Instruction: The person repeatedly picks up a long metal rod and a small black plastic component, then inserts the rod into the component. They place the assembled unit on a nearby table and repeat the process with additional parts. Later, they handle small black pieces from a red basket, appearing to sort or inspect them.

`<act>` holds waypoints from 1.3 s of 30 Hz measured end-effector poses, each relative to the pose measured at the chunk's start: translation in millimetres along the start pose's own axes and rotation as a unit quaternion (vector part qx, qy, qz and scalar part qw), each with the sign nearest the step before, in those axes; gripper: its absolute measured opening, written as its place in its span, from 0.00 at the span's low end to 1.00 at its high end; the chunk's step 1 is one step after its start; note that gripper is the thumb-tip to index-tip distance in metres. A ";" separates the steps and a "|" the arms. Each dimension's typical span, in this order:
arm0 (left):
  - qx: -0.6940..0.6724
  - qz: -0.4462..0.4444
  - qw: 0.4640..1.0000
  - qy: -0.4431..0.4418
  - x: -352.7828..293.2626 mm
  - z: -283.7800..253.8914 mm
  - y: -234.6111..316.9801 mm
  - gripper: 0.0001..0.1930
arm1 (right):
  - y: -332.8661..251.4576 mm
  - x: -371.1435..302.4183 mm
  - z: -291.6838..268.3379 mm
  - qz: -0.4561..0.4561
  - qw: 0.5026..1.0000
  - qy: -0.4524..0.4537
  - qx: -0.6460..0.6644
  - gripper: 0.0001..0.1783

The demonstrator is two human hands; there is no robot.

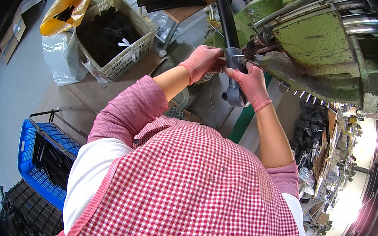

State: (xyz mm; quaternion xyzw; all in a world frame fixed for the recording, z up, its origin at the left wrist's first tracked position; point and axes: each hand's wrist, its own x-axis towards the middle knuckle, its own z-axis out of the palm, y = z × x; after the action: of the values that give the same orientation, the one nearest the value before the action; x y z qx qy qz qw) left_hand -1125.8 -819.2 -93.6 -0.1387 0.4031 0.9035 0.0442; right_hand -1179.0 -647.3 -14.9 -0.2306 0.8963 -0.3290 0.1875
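Observation:
A long black tube [227,17] slants down into a grey metal tube fitting [234,79], which has a round hole in its side and a ring-shaped lower end. My right hand [254,86], in a pink glove, is closed around the fitting from the right, with the thumb across its front. A small bright pin [237,56] lies across the fitting's upper part, close to the machine's tip. Left of the fitting, my left hand [203,63], also pink-gloved, is closed with its fingers curled; what they hold, if anything, is hidden.
A green machine [309,48] fills the upper right, close to my right hand. At left stand a cream crate [111,62] of dark parts, a yellow-and-clear bag [63,57] and a blue basket [25,160]. More black tubes [176,4] lie on a wooden board.

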 end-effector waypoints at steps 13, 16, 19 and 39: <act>0.175 0.028 0.975 0.133 34.8 -52.2 2.7 0.19 | 4.9 5.5 22.3 0.009 0.990 0.025 -0.138 0.31; 0.195 0.036 0.971 0.132 34.1 -54.7 8.0 0.19 | 5.3 2.5 22.8 0.011 0.989 0.039 -0.141 0.31; 0.138 0.025 0.983 0.115 33.4 -51.8 8.6 0.18 | 9.4 4.8 25.1 0.017 0.988 0.048 -0.147 0.32; 0.001 -0.083 0.997 0.006 36.3 -106.9 -1.7 0.09 | 25.0 -5.1 -8.7 -0.002 0.988 0.099 -0.118 0.31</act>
State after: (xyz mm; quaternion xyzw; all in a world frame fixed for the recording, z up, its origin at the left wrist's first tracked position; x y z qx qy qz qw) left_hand -1137.2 -898.4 -173.2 -0.1769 0.3918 0.8953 0.1170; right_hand -1186.3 -623.3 -24.7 -0.2189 0.9425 -0.2428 0.0693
